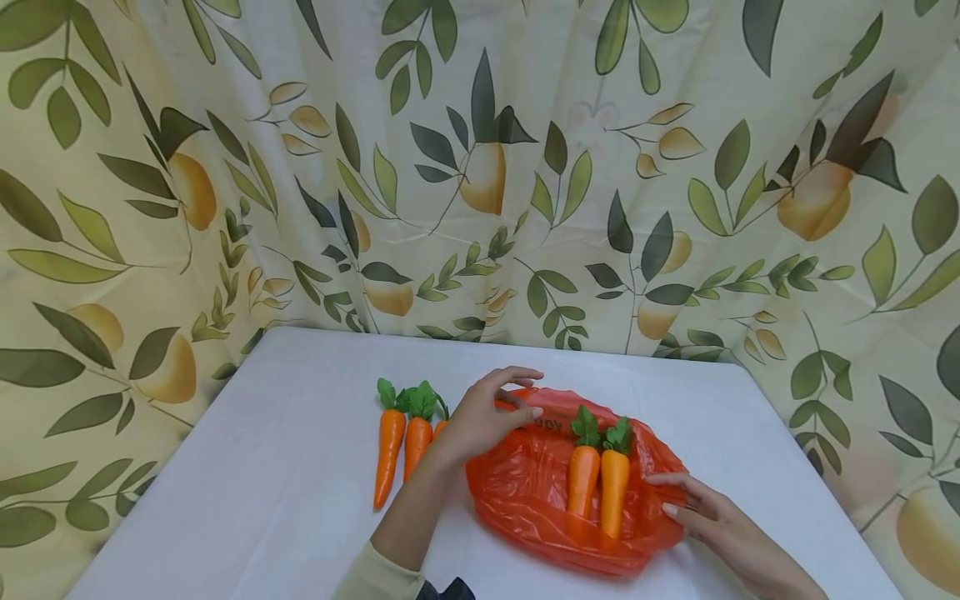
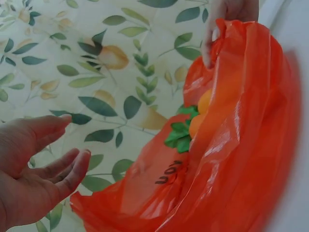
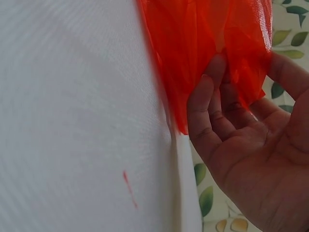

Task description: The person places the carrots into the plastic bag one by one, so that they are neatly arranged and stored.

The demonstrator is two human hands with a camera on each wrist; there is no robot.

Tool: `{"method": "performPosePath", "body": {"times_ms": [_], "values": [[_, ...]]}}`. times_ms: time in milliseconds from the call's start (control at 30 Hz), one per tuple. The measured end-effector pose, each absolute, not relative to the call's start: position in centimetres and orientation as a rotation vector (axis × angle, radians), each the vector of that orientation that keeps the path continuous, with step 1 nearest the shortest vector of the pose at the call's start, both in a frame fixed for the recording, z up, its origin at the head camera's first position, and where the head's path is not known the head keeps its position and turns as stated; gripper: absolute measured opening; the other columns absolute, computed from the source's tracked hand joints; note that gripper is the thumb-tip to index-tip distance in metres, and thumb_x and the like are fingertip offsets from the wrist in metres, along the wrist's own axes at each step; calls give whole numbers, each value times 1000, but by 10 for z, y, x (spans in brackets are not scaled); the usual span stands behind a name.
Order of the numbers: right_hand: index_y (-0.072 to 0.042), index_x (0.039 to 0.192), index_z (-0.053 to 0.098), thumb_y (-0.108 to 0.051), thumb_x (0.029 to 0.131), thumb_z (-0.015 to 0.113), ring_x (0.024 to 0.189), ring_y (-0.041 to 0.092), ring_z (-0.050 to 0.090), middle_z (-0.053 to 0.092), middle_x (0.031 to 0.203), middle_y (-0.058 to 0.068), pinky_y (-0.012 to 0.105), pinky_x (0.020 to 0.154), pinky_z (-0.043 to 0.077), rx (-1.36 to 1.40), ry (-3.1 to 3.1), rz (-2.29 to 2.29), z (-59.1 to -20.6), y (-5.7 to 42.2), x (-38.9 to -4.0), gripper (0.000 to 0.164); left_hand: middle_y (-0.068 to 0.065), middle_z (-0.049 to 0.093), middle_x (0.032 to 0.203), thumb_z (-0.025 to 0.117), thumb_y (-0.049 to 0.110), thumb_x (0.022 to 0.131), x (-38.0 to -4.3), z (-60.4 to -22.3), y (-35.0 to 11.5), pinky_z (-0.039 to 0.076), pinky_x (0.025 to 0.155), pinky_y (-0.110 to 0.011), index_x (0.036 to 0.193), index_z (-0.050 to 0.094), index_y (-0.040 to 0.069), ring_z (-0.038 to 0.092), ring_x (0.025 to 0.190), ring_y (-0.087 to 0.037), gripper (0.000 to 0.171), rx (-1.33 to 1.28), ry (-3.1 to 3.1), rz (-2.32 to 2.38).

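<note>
A red plastic bag (image 1: 517,492) lies spread on the white table with its mouth facing up. Two orange carrots (image 1: 582,479) with green leafy tops rest side by side in it, their lower ends behind the thin red plastic. At the bag's upper left edge is my left hand (image 1: 487,417); in the left wrist view this hand (image 2: 41,169) has loosely bent fingers apart from the plastic, with nothing in them. My right hand (image 1: 712,521) holds the bag's right edge; fingers and thumb of that hand (image 3: 256,140) sit about the gathered plastic in the right wrist view.
Left of the bag, more carrots (image 1: 390,446) lie on the white tablecloth (image 1: 262,467), one partly hidden by my left forearm. A curtain (image 1: 570,167) printed with leaves and fruit hangs behind the table and along its sides.
</note>
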State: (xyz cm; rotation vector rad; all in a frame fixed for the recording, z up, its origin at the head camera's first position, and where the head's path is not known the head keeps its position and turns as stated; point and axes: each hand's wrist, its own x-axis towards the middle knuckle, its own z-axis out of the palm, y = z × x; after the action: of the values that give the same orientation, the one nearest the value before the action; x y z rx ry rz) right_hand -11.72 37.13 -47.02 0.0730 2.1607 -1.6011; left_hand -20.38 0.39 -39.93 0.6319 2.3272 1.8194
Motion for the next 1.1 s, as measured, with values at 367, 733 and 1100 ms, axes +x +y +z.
{"method": "performPosePath", "body": {"times_ms": [367, 733, 1100], "values": [[-13, 151, 50, -28, 106, 60, 119, 27, 58, 35, 158, 27, 47, 96, 55, 34, 2131, -1620, -469, 373, -117, 48, -2, 61, 132, 76, 16, 95, -209, -404, -23, 56, 81, -39, 134, 68, 26, 63, 101, -20, 40, 521, 2387, 1858], [-13, 150, 50, -31, 106, 59, 117, 28, 57, 30, 159, 28, 45, 95, 55, 70, 2148, -1598, -469, 372, -116, 48, -5, 58, 136, 76, 16, 96, -213, -415, -57, 59, 80, -41, 134, 67, 24, 61, 104, -25, 40, 416, 2401, 1851], [-14, 151, 49, -34, 106, 59, 121, 30, 53, 23, 161, 28, 47, 96, 55, 92, 2163, -1583, -469, 369, -118, 51, -6, 59, 136, 78, 12, 94, -215, -431, -113, 57, 80, -38, 132, 68, 25, 60, 107, -25, 41, 236, 2546, 1775]]}}
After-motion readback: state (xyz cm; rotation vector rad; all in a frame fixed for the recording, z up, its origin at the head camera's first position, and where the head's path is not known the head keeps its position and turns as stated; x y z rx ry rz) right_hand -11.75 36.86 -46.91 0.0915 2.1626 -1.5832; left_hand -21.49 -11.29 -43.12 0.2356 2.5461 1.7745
